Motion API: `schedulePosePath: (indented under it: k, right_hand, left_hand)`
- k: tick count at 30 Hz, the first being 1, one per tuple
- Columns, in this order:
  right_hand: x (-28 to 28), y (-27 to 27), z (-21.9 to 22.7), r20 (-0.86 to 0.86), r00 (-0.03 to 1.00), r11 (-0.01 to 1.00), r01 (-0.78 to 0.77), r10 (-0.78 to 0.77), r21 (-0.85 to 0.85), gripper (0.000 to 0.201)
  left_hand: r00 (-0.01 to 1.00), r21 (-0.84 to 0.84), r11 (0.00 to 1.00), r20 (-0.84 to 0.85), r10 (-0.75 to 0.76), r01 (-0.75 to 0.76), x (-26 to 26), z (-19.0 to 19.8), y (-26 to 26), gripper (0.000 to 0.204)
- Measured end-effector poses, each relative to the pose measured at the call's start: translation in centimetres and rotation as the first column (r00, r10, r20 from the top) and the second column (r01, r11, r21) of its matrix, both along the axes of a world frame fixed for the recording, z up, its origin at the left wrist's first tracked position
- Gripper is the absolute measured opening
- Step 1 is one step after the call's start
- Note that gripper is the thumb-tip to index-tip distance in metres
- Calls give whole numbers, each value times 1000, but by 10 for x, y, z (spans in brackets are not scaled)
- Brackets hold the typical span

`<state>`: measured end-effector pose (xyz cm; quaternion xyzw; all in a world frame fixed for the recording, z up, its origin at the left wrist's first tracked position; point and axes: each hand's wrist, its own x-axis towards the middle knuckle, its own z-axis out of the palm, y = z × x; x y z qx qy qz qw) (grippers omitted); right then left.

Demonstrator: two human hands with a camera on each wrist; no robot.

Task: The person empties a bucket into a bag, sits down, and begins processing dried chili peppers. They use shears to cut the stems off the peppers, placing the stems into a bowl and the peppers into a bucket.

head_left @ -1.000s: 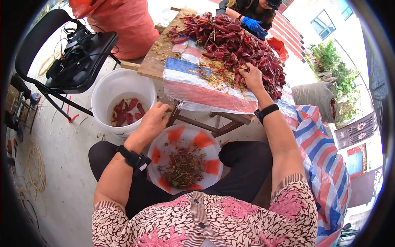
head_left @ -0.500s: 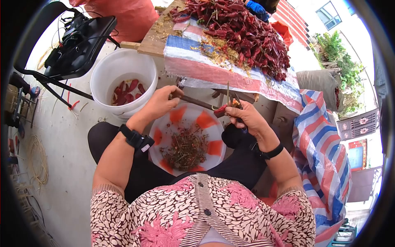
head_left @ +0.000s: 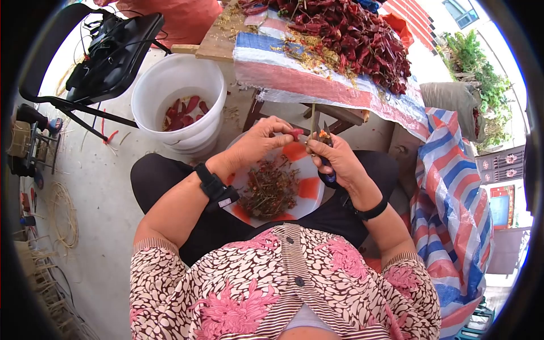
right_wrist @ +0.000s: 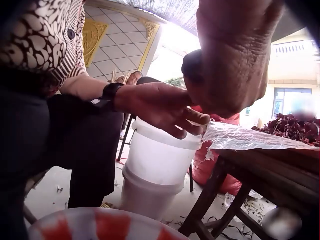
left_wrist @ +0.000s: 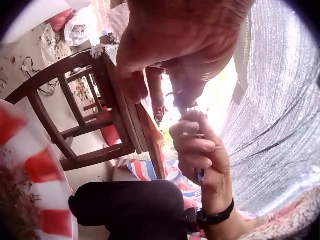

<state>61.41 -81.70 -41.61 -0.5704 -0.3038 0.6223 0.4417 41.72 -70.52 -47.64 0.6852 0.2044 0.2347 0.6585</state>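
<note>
In the head view my left hand (head_left: 262, 143) pinches a red dried chili pepper (head_left: 295, 134) between thumb and fingertips, over the striped basin (head_left: 309, 187). Close beside it, my right hand (head_left: 340, 161) grips a pair of scissors (head_left: 325, 135), dark blades pointing up and a blue handle (head_left: 330, 177) below the fingers. A thin pale stem (head_left: 313, 118) stands up by the right thumb. The fingertips of both hands nearly meet. Stems and bits of debris (head_left: 266, 192) fill the basin. From the right wrist, the scissors are hidden behind the hand.
A heap of dried chilies (head_left: 357, 45) lies on the table's striped sheet (head_left: 306, 76). To the left stands a white bucket (head_left: 212, 85) with several red pods (head_left: 182, 115) inside. Further left is a black chair (head_left: 105, 73); a striped sack (head_left: 453, 226) bulges at the right.
My right hand came back from the heap with a stemmed chili, scissors in its grip. My left hand moved right and now pinches the red pod. The view tilted down slightly.
</note>
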Motion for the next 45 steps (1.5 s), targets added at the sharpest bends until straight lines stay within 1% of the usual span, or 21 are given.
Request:
schedulePosePath:
  k: [1, 3, 4, 5, 6, 7, 10, 11, 15, 17, 20, 21, 24, 27, 30, 32, 33, 36, 39, 42, 45]
  right_hand:
    - [0, -4, -1, 88, 996, 1000, -20, 21, -13, 19]
    - [4, -15, -7, 262, 963, 998, -56, 65, -40, 25]
    - [5, -23, -20, 548, 830, 981, -178, 108, 78, 28]
    - [9, -31, -40, 783, 616, 934, -324, 89, 149, 32]
    - [5, -34, -45, 938, 347, 865, -474, 11, 165, 35]
    - [4, -37, -46, 922, 386, 908, -397, 35, 131, 41]
    - [-8, -22, -29, 653, 755, 963, -131, -56, 234, 45]
    - [-16, -16, -18, 538, 840, 967, -78, -66, 241, 35]
    - [-45, 2, 4, 332, 939, 970, 5, -88, 243, 26]
    - [-51, 6, 2, 355, 927, 955, 12, -122, 296, 25]
    - [-46, 8, -3, 115, 984, 969, 106, -133, 221, 21]
    - [-44, 9, -5, -16, 990, 976, 141, -140, 164, 19]
    - [-45, 9, -12, -68, 983, 960, 183, -172, 213, 16]
    - [-47, 8, -14, 170, 954, 909, 168, -247, 381, 14]
    - [-46, 9, -20, 571, 689, 752, -58, -446, 657, 14]
    - [-48, 7, -14, 645, 598, 712, -170, -475, 681, 15]
    - [-50, 6, -12, 676, 549, 691, -227, -491, 686, 15]
    - [-52, 5, -12, 681, 517, 666, -254, -519, 701, 16]
    - [-54, 3, -18, 627, 576, 697, -133, -524, 705, 16]
    - [-52, 7, -19, 586, 491, 571, -200, -645, 796, 15]
    - [-52, 6, -22, 550, 589, 617, -107, -592, 779, 12]
  left_hand:
    - [996, 114, 990, 22, 81, -83, 0, -6, 4, 25]
    - [992, -314, 949, 101, 78, -42, -4, 2, 9, 24]
    - [986, -509, 861, 138, 89, -6, -6, 5, 10, 24]
    - [964, -576, 811, 258, 62, 103, -8, 4, 11, 24]
    - [954, -596, 795, 288, 77, 115, -8, 5, 11, 24]
    - [945, -616, 777, 316, 91, 131, -8, 7, 9, 25]
    - [934, -652, 749, 330, 141, 118, -8, 14, 3, 23]
    - [934, -659, 745, 322, 155, 103, -8, 15, 2, 22]
    - [951, -679, 719, 296, 88, 145, -9, 10, 8, 17]
    - [956, -671, 726, 288, 62, 155, -10, 7, 7, 16]
    - [949, -625, 757, 314, 21, 190, -10, 6, 6, 18]
    - [945, -618, 759, 327, 10, 206, -9, 4, 5, 18]
    - [936, -601, 763, 352, -13, 237, -8, 1, 3, 22]
    - [936, -599, 766, 352, -10, 233, -10, 10, 0, 26]
    - [930, -637, 733, 367, 17, 238, -14, 27, -7, 26]
    - [921, -691, 676, 386, 46, 255, -14, 34, -9, 27]
    - [924, -670, 697, 382, 29, 255, -14, 29, -8, 25]
    - [932, -627, 741, 362, 6, 239, -14, 18, -2, 23]
    - [943, -633, 748, 333, 27, 202, -14, 18, -2, 21]
    - [939, -618, 761, 342, 36, 196, -14, 18, -3, 20]
    - [927, -593, 779, 373, 38, 207, -14, 16, -4, 19]
